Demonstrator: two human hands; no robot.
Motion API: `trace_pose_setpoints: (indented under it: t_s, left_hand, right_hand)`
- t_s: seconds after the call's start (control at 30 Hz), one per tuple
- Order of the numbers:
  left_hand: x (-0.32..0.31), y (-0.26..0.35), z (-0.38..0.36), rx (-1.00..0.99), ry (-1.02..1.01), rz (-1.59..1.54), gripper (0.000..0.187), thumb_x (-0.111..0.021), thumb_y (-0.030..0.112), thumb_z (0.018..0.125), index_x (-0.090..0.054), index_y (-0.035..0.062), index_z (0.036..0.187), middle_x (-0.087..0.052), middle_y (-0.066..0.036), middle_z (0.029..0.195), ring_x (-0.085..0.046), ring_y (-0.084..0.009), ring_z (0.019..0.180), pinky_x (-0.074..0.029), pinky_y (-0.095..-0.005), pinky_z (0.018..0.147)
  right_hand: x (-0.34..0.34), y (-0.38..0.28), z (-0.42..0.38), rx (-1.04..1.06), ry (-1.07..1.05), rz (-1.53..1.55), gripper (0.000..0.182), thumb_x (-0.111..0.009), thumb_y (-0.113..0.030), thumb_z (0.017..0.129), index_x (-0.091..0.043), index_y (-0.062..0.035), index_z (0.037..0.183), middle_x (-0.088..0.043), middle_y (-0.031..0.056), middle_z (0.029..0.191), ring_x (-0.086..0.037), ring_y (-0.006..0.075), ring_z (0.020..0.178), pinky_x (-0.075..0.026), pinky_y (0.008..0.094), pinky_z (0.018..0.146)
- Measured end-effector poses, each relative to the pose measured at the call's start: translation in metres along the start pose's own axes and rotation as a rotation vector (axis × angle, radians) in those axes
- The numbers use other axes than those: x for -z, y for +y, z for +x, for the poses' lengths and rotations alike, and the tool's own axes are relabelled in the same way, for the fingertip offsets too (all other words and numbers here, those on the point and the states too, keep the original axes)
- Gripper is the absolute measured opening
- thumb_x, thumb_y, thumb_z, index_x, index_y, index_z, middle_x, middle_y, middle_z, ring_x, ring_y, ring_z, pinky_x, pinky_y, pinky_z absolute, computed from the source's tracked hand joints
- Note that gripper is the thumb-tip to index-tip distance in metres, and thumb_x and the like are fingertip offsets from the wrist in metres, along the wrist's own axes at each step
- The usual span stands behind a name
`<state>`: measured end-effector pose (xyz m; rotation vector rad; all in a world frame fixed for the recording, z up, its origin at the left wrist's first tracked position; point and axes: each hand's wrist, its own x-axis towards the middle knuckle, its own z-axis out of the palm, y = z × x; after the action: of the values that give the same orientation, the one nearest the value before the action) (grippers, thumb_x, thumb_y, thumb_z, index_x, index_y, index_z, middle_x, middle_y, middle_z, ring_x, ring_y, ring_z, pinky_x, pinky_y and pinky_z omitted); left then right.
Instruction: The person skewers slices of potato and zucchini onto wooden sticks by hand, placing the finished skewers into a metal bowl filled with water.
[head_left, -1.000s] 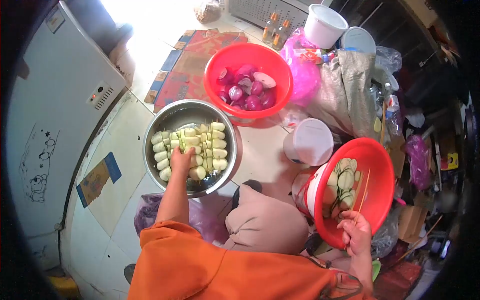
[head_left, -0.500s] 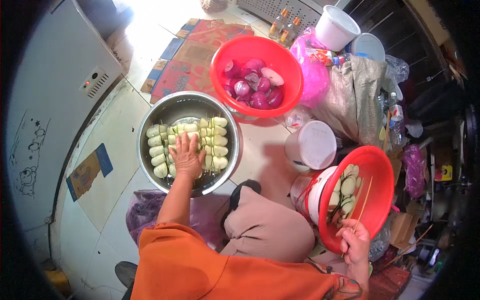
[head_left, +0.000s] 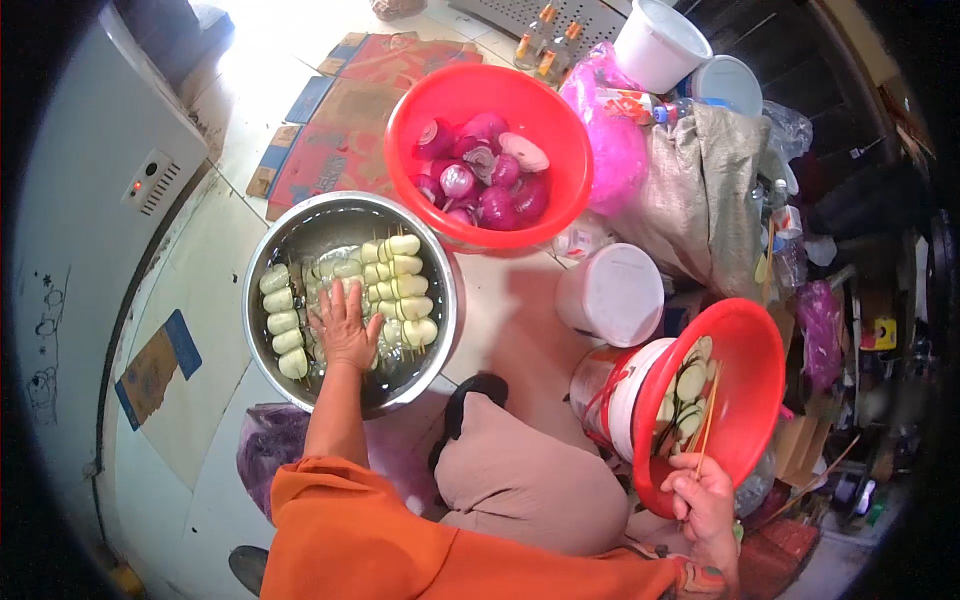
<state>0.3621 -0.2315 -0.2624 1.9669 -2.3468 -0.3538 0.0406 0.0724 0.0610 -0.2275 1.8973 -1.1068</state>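
Note:
My left hand [head_left: 347, 328], fingers spread, presses down in the middle of a metal basin [head_left: 452, 330]. Skewered pale green vegetable pieces [head_left: 405, 285] lie in rows in the water there. Those under my palm look sunk below the surface and are partly hidden. My right hand [head_left: 703, 497] pinches thin wooden skewers [head_left: 708, 425] pointing upward, at the near edge of a tilted red basin [head_left: 755, 370]. Inside that basin are pale vegetable slices with dark green rims [head_left: 690, 380].
A red basin [head_left: 570, 150] of peeled purple onions [head_left: 497, 208] stands beyond the metal one. White tubs [head_left: 622, 290], a pink bag [head_left: 612, 160] and a woven sack [head_left: 690, 190] crowd the right. Flattened cardboard [head_left: 370, 110] covers floor tiles at the back. Glass bottles [head_left: 558, 55] stand behind.
My left hand has pushed the middle skewers lower into the water, and gaps have opened beside the outer rows. The right hand still holds its skewers, now tilted slightly differently. The view has shifted slightly.

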Motion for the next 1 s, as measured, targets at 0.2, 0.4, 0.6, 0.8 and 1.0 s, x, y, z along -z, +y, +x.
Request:
trace_pose_setpoints:
  t_s: [0.2,0.4,0.6,0.8,1.0]
  left_hand:
    - [0.019,0.006,-0.005,-0.016,-0.006,0.002,0.067,-0.055,0.048,0.082,-0.033,0.0213,0.140,-0.023,-0.011,0.148,-0.020,-0.0338,0.136,-0.016,-0.0542,0.106]
    - [0.048,0.018,-0.008,-0.194,0.244,-0.078,0.064,-0.064,0.033,0.080,-0.038,0.0142,0.135,-0.035,-0.014,0.141,-0.029,-0.0338,0.132,-0.024,-0.0521,0.104]
    - [0.144,0.110,-0.010,-0.395,0.099,-0.692,0.039,-0.063,0.007,0.078,-0.054,0.0003,0.116,-0.061,-0.014,0.109,-0.058,-0.0258,0.100,-0.044,-0.0354,0.089]
    - [0.270,0.282,-0.082,-0.560,-0.397,-0.934,0.009,-0.059,0.003,0.083,-0.063,-0.0009,0.090,-0.061,-0.003,0.076,-0.055,-0.0087,0.069,-0.046,-0.0247,0.063]
    - [0.280,0.407,-0.159,-0.896,-0.747,-0.469,0.016,-0.060,0.003,0.082,-0.060,-0.0018,0.097,-0.066,-0.009,0.088,-0.062,-0.0124,0.081,-0.051,-0.0266,0.070]
  right_hand:
    - [0.011,-0.001,-0.003,0.044,-0.026,0.013,0.027,-0.057,-0.004,0.083,-0.055,0.0018,0.110,-0.063,0.0117,0.079,-0.042,0.0054,0.043,-0.031,0.0174,0.039]
    - [0.050,0.008,-0.011,0.084,0.037,0.098,0.035,-0.054,-0.006,0.086,-0.051,-0.0001,0.121,-0.063,0.0080,0.090,-0.051,0.0067,0.057,-0.037,0.0180,0.047]
    - [0.110,0.037,-0.018,0.132,0.097,0.233,0.028,-0.051,-0.002,0.084,-0.059,0.0036,0.110,-0.062,0.0071,0.089,-0.055,0.0083,0.064,-0.041,0.0181,0.054]
    - [0.154,0.043,-0.025,0.144,0.077,0.261,0.024,-0.055,-0.008,0.086,-0.060,0.0012,0.106,-0.062,0.0052,0.084,-0.056,0.0090,0.067,-0.046,0.0197,0.057]
    - [0.179,0.041,-0.030,0.230,-0.001,0.100,0.026,-0.057,-0.016,0.087,-0.062,0.0000,0.106,-0.062,0.0020,0.076,-0.057,0.0082,0.061,-0.049,0.0214,0.055]
